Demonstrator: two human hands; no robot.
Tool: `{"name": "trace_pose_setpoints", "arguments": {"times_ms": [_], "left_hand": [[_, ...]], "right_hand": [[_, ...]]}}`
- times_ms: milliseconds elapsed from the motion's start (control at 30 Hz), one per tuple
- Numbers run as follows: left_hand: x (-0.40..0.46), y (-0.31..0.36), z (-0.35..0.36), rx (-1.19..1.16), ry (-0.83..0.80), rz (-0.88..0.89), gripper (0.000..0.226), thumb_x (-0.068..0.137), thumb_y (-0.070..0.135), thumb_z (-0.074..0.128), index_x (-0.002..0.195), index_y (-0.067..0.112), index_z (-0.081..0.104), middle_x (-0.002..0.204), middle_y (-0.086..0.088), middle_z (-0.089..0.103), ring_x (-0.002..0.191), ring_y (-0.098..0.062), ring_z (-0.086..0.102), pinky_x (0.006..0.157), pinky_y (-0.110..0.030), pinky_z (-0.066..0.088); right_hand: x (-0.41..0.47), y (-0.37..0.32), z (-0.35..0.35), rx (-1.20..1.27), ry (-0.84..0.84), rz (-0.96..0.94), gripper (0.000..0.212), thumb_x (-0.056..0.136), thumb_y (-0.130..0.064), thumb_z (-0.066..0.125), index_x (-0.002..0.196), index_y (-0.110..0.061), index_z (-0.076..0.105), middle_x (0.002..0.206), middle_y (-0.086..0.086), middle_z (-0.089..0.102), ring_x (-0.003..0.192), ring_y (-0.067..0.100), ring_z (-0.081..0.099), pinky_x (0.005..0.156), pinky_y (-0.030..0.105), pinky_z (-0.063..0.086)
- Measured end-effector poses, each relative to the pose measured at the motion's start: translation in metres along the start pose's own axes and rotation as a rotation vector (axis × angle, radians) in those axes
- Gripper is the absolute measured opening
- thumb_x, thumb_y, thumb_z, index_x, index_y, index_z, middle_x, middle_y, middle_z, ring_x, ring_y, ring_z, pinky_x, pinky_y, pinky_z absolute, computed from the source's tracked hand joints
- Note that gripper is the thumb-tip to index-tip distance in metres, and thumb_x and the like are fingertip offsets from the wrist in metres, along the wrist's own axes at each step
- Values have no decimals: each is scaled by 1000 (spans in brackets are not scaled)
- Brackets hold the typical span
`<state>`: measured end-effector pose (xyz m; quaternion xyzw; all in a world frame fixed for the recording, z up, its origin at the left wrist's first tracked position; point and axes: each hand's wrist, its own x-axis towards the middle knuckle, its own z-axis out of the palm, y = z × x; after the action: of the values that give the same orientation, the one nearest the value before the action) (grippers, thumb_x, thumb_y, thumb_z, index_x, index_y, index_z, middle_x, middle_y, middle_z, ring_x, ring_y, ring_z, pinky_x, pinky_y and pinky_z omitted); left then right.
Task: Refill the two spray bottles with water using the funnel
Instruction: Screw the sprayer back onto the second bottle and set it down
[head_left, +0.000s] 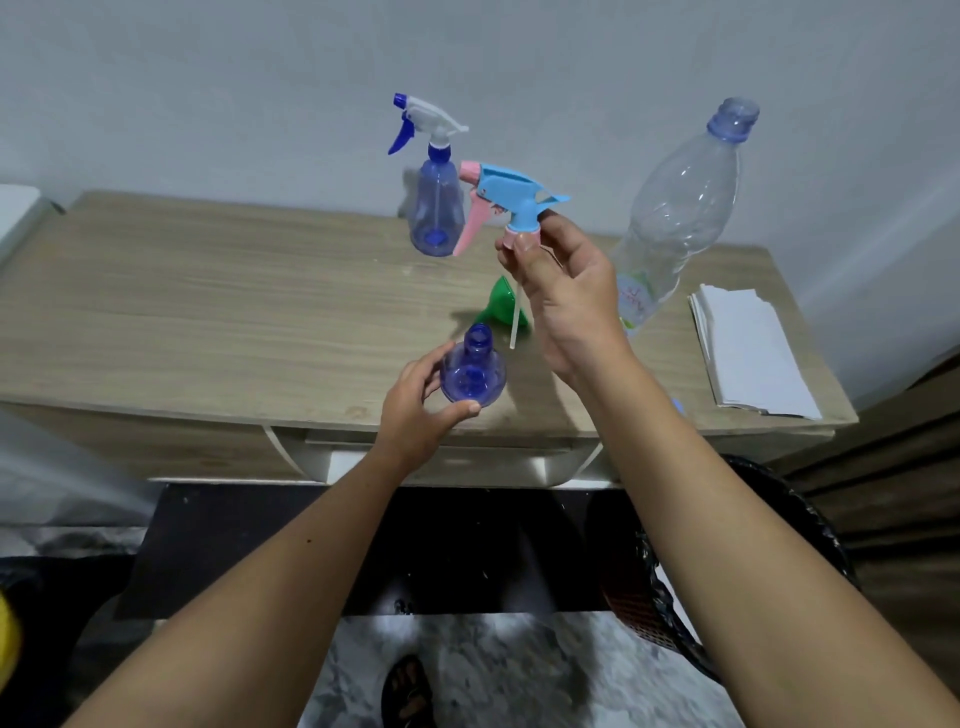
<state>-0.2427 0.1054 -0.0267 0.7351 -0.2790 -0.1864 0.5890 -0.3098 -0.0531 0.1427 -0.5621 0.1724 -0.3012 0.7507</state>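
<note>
From the head camera I see my left hand (415, 410) curled round the open blue spray bottle (474, 371), which stands uncapped near the front edge of the wooden table (208, 312), thumb on its near side and fingers on its left. My right hand (563, 299) is raised above the table, thumb and fingertips pinching the collar of the light blue and pink trigger head (511, 200), whose dip tube (515, 325) hangs down free of the bottle. The green funnel (501, 304) lies on its side on the table just behind the open bottle, partly hidden by my right hand. Further back stands the second spray bottle (435, 210), its blue and white trigger on. A large uncapped clear water bottle (675, 208) stands to the right, beside a stack of folded white paper (748, 348).
</note>
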Motion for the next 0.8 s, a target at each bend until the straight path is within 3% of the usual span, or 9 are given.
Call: {"name": "trace_pose_setpoints", "arguments": {"times_ms": [167, 333, 500, 633, 800], "left_hand": [[1, -3, 0, 24, 6, 17, 93, 70, 25, 97, 152, 23, 54, 144, 0, 60, 130, -12, 62, 112, -42, 53], [1, -7, 1, 46, 15, 46, 93, 70, 22, 98, 152, 19, 54, 142, -2, 60, 130, -13, 63, 112, -41, 53], [2, -9, 1, 51, 17, 55, 94, 69, 32, 97, 152, 19, 54, 142, -3, 61, 129, -15, 64, 111, -43, 53], [3, -9, 1, 38, 13, 54, 93, 70, 33, 95, 152, 21, 54, 142, -4, 60, 129, -16, 64, 113, -44, 52], [3, -10, 1, 71, 28, 53, 92, 68, 40, 94, 149, 18, 55, 142, -3, 61, 128, -15, 64, 110, -43, 55]], "right_hand": [[4, -1, 14, 118, -18, -6, 45, 94, -1, 67, 136, 10, 54, 92, -2, 77, 94, 14, 71, 98, 30, 56], [7, 6, 21, 185, -22, 27, 33, 103, 7, 56, 136, 7, 54, 90, -2, 78, 95, 15, 72, 103, 30, 57], [-1, 31, 15, 104, -17, 88, 30, 102, 2, 61, 131, 3, 58, 94, -2, 79, 103, 18, 71, 112, 37, 52], [-14, 54, -5, -80, -14, 124, 26, 98, -4, 70, 122, -10, 67, 101, 1, 78, 104, 13, 71, 97, 28, 55], [-27, 74, -20, -232, -31, 133, 29, 97, 1, 71, 126, -4, 67, 90, -3, 75, 84, 5, 71, 80, 20, 56]]}}
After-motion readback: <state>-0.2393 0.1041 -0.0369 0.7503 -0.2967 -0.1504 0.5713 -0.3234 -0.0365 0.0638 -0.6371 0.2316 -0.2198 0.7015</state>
